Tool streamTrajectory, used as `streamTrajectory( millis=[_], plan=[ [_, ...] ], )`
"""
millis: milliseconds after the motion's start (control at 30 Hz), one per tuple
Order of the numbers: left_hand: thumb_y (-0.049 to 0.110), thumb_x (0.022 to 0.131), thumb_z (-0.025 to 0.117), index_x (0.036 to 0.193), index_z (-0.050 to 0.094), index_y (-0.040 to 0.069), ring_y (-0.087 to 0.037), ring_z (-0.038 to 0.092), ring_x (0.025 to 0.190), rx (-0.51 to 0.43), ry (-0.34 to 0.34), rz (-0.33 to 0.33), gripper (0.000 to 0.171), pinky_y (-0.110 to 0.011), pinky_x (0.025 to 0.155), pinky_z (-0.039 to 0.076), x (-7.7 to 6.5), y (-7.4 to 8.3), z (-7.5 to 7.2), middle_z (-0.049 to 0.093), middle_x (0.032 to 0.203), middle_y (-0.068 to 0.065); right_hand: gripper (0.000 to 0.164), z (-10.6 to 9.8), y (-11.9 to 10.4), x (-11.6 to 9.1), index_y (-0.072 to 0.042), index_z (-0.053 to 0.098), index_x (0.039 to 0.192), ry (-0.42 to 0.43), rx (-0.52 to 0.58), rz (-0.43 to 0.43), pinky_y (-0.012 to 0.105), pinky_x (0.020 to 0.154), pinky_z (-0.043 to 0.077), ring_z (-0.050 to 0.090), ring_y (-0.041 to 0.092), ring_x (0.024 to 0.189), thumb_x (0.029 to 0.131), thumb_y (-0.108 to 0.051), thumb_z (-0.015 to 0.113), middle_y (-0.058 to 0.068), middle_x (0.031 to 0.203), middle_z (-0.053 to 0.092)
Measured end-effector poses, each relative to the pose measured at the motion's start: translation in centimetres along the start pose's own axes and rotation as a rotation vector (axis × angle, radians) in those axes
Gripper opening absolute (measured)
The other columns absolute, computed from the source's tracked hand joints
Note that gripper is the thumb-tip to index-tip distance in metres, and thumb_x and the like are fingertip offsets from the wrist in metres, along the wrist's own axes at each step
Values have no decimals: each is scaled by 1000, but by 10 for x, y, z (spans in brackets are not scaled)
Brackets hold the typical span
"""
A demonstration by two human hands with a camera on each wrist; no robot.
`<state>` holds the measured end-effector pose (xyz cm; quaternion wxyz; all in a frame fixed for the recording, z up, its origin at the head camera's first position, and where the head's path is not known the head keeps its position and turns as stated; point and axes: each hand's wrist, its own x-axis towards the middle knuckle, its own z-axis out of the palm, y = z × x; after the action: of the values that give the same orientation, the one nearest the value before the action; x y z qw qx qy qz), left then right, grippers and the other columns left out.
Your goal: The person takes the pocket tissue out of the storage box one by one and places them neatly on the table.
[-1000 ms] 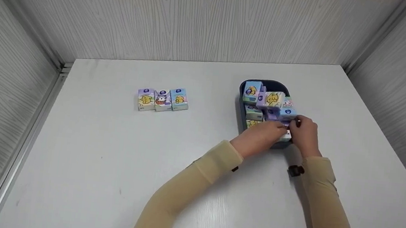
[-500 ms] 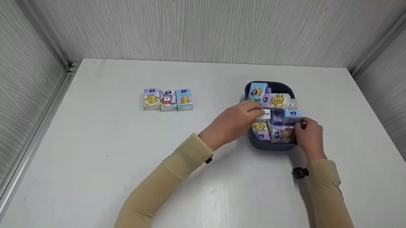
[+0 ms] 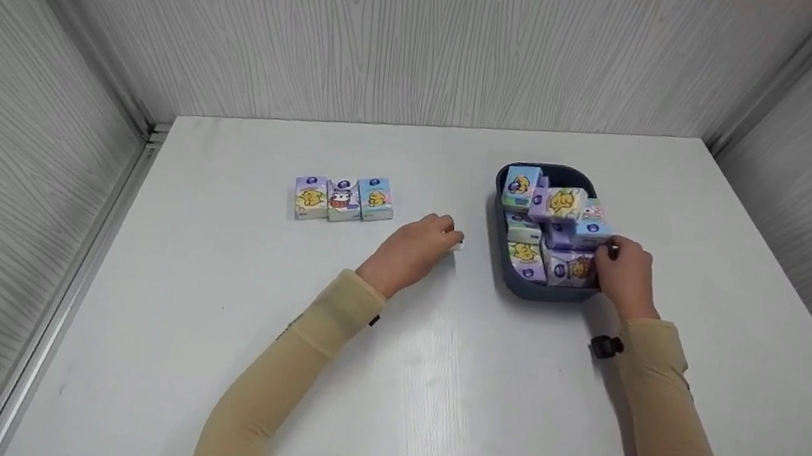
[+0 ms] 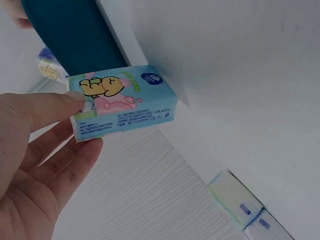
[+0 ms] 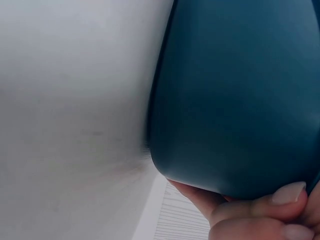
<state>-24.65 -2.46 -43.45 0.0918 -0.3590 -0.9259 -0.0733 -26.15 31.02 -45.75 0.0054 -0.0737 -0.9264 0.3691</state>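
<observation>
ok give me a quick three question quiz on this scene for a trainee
1. True or false: the left hand holds a blue tissue pack.
2. How many packs stand in the row on the table? A two, B three, C five.
3. Fill in: the right hand grips the dark blue ____.

Key
1. True; thumb and fingers pinch one end.
2. B.
3. Bin, at its near right rim.

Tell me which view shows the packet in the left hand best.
The left wrist view: the light-blue tissue packet with a yellow cartoon duck fills the frame, pinched at one end by the left hand. In the head view only a white sliver peeks past the fingers. The right wrist view shows none of it.
</observation>
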Motion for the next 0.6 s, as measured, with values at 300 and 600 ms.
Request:
streamTrajectory(
  millis=[300,600],
  plan=[
    [3,90,64,116,69,12,-18,56,96,156,-143,100,28,-26,82,50,-2,11,22,62,110,-7,43,1,0,0,10,48,132,37,-16,-34,41,74,49,58,31,92,99,-16,40,27,114,59],
    [2,91,63,116,69,12,-20,56,103,217,-143,63,28,-29,85,51,9,0,31,63,114,-8,45,1,-2,-4,10,45,135,19,-18,-26,43,79,50,57,32,98,99,-18,39,28,118,57]
  ],
)
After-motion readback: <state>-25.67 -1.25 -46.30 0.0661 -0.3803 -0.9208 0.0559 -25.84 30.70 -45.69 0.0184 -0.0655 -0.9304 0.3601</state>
